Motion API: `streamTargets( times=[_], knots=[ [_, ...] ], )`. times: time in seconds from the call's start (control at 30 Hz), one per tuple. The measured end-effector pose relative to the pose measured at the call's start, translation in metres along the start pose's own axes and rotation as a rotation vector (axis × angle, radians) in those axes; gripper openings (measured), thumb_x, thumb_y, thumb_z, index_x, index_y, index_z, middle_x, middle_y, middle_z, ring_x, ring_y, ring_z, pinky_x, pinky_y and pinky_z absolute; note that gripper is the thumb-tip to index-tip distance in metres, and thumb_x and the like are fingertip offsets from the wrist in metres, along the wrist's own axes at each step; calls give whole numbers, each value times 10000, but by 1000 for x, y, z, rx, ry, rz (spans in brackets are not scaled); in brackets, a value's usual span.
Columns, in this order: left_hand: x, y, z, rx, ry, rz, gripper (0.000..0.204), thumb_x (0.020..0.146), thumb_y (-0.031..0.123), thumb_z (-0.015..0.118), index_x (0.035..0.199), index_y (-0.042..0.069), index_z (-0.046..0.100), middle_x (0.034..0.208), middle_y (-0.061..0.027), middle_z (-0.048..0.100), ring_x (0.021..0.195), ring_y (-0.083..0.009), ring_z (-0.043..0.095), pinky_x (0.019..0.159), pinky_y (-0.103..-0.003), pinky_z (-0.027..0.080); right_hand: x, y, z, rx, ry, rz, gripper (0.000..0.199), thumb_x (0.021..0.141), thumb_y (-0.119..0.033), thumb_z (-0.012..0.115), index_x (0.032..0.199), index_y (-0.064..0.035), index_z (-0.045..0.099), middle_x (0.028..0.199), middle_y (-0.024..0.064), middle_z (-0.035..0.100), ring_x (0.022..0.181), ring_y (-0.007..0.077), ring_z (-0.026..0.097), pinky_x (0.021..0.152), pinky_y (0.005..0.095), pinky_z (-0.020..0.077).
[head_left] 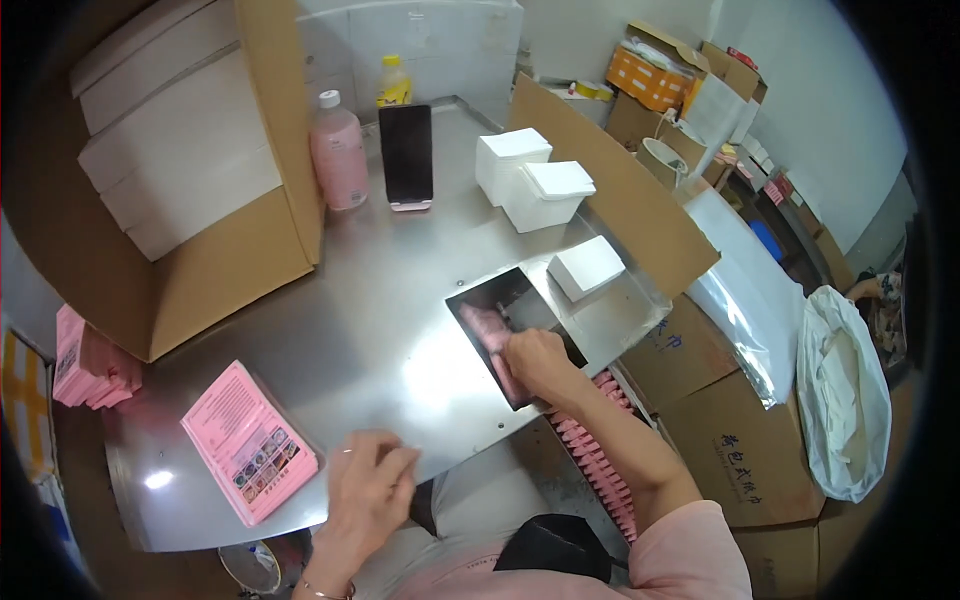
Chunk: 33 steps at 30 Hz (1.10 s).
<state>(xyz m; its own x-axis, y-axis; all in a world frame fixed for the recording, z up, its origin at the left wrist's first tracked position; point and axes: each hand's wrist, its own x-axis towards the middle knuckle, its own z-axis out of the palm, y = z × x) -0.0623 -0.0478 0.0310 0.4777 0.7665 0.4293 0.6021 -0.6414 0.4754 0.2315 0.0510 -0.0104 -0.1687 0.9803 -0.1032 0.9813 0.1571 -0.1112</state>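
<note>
My right hand is at the rectangular opening in the metal tabletop, its fingers closed on a pink packet that is blurred by motion. Part of the packet dips into the dark opening. Nearer the front edge, my left hand hovers with loosely bent fingers apart and nothing visible in them. Left of it lies a stack of flat pink printed packets. Beside the opening stands a block of white folded paper, and two taller white paper stacks sit behind it.
A large open carton of white paper blocks stands at left, with more pink packets by it. Behind are a pink bottle, a yellow-capped bottle and an upright phone. Cartons and a white bag stand right.
</note>
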Motion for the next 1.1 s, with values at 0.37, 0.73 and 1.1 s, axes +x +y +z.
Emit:
streamTargets(
  times=[0.37,0.73,1.1],
  knots=[
    [-60,-84,-66,641,148,-467,132,872,-2,540,1003,7,534,1072,-190,524,1027,-407,506,1000,-502,369,18,98,-19,-236,859,144,219,870,-202,684,1001,-26,667,926,129,587,932,302,568,803,457,433],
    [41,3,57,86,-41,24,404,815,1,641,1211,46,577,1061,-186,554,988,-356,545,858,-473,413,12,110,-19,0,868,124,322,777,-26,665,1097,-45,693,1037,151,622,1009,337,588,839,452,471],
    [39,-7,52,179,-26,-152,749,671,381,810,1277,18,563,1504,-309,331,1393,-521,306,1086,-639,289,-41,-64,5,-15,593,-576,353,802,-161,634,1118,-3,647,1032,130,615,993,294,608,1068,694,293]
  ],
)
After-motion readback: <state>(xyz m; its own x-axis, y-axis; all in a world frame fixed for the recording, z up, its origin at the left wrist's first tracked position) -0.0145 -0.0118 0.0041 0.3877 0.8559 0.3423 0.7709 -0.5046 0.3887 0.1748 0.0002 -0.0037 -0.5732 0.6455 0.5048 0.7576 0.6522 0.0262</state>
